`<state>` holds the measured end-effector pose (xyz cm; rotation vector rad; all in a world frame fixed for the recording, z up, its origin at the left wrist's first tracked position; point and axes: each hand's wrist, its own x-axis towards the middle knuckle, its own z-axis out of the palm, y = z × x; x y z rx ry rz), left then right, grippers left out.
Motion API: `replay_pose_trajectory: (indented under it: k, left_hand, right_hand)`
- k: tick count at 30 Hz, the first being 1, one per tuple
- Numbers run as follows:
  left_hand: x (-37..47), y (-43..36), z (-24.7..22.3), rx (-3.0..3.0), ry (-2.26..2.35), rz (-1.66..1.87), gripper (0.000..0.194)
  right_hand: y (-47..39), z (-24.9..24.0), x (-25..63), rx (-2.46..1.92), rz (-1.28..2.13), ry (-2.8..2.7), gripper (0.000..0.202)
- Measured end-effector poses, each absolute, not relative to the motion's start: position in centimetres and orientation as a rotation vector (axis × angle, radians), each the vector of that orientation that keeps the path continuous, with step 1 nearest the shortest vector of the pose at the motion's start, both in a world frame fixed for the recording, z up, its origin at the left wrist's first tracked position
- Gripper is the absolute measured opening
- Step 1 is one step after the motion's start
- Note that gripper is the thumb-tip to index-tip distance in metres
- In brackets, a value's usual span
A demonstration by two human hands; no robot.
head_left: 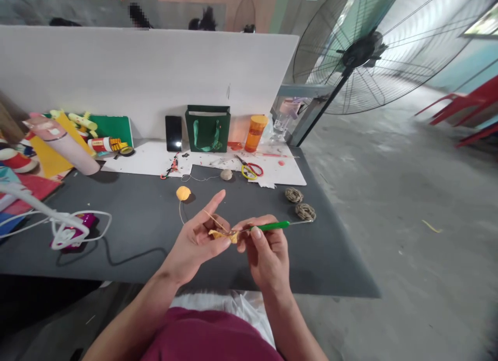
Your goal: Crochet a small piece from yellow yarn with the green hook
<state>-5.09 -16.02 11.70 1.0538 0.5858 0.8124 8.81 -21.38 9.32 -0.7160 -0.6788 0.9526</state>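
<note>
Over the front of the desk, my left hand (194, 247) pinches a small yellow crochet piece (223, 236) between thumb and fingers. Its index finger points up, with a strand of yellow yarn running from it down to the piece. In my right hand (270, 252) is a crochet hook with a green handle (274, 226), held like a pen. The hook's tip meets the edge of the piece, where fingers partly hide it. Beyond my left hand lies a yellow yarn ball (183, 193), its strand trailing toward that hand.
Scissors (251, 170), a beige yarn ball (226, 174) and two grey-brown coils (299, 203) lie farther back. A green gift bag (207, 130), phone (173, 134) and orange bottle (256, 134) stand by the white partition (148, 70). At left are a pink tumbler (66, 143) and white cable (78, 231).
</note>
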Motion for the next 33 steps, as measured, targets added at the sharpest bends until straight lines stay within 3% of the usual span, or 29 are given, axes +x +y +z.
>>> replay_pose_trajectory:
  k: [8, 16, 22, 33]
  left_hand:
    - [-4.9, -14.0, 10.1, 1.078, 0.612, 0.868, 0.073]
    - [-3.6, -12.4, 7.7, 1.204, 0.880, 1.069, 0.066]
    - [0.3, -12.3, 7.9, 1.215, 0.748, 0.931, 0.053]
    - [0.4, -12.4, 6.0, 1.115, 0.849, 0.920, 0.079]
  right_hand:
    - [-18.7, 8.0, 10.0, -0.666, 1.042, -0.781, 0.019]
    - [-16.0, 4.1, 8.3, -0.592, 1.089, -0.580, 0.037]
    - [-17.9, 4.6, 10.8, -0.590, 0.951, -0.533, 0.039]
    - [-18.1, 4.0, 11.6, -0.771, 0.850, -0.441, 0.025]
